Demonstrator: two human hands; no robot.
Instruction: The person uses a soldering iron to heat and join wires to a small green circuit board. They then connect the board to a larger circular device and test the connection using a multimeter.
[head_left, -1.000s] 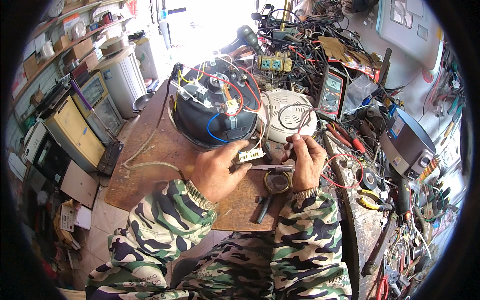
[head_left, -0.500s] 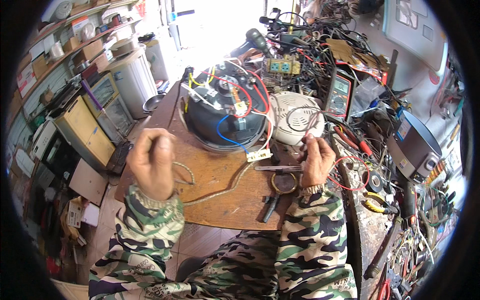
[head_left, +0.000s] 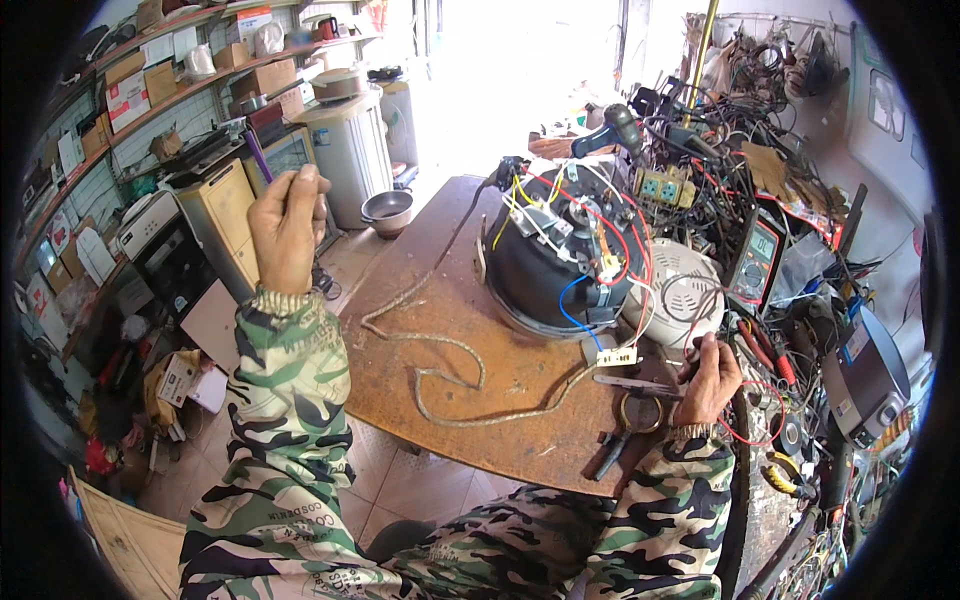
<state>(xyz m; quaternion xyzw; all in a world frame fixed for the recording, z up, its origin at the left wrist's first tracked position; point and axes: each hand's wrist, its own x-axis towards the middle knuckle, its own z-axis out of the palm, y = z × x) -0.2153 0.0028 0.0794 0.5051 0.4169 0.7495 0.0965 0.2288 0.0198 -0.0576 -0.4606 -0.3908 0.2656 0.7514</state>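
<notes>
My left hand [head_left: 290, 225] is raised off the table's left side, fingers curled closed; whatever they hold, if anything, is hidden. At the table's right edge my right hand [head_left: 714, 380] pinches, with a thin red wire [head_left: 768, 442] looping out from beside it. An upturned black round cooker body [head_left: 550, 265] with red, blue, white and yellow wires stands on the table. Its wires run to a small white terminal block [head_left: 616, 357]. A braided cord [head_left: 425, 338] lies in bends across the wood. Tweezers [head_left: 628, 383] and a ring-shaped tool [head_left: 640, 412] lie by my right hand.
Behind my right hand sit a round vented beige cover [head_left: 678, 285] and a multimeter [head_left: 757, 252]. Pliers [head_left: 787, 476], tangled cables and a grey cooker shell [head_left: 862, 375] crowd the right bench. Shelves with boxes [head_left: 128, 100] line the left wall.
The view has swung left. My left hand has lifted up and away from the table, and the braided cord now lies spread out on it. My right hand stays by the tweezers.
</notes>
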